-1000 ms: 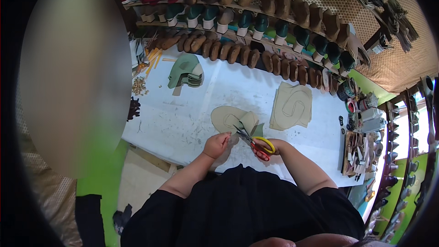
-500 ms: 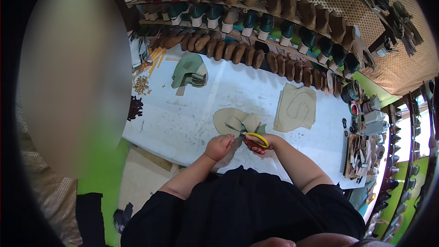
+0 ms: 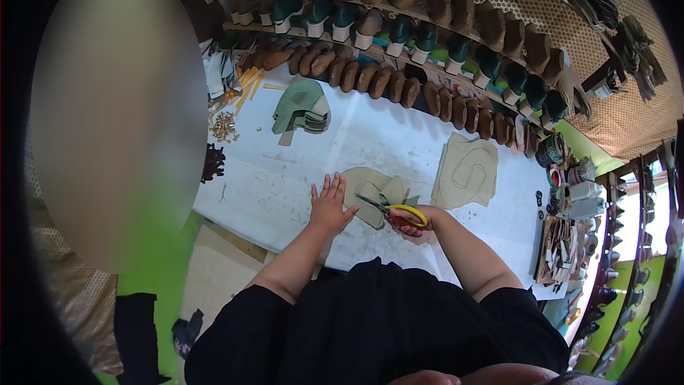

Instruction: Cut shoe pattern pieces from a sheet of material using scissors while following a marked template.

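Observation:
My left hand (image 3: 329, 207) lies flat with its fingers spread, at the left edge of a pale beige leather-like piece (image 3: 356, 176) with a curved outline. Smaller cut pieces (image 3: 395, 187) rest on and beside it. In my right hand (image 3: 411, 225) are scissors (image 3: 391, 211) with red and yellow handles. Their blades are apart and point left over the beige piece; whether they touch it I cannot tell. Right of this lies a stack of beige sheets (image 3: 463, 171) with curved outlines drawn on the top one.
Green cut pieces (image 3: 303, 103) are piled on the white table (image 3: 285, 164) at the far left, near small gold-coloured parts (image 3: 225, 127) and yellow strips. Shelves of brown and green shoe lasts (image 3: 456, 53) line the back. Cans, containers and stacked scraps (image 3: 558, 249) crowd the right edge.
My left hand has let go of the beige piece, moved left and opened flat on the table. The piece now lies flatter. The scissors have shifted slightly right and their blades show.

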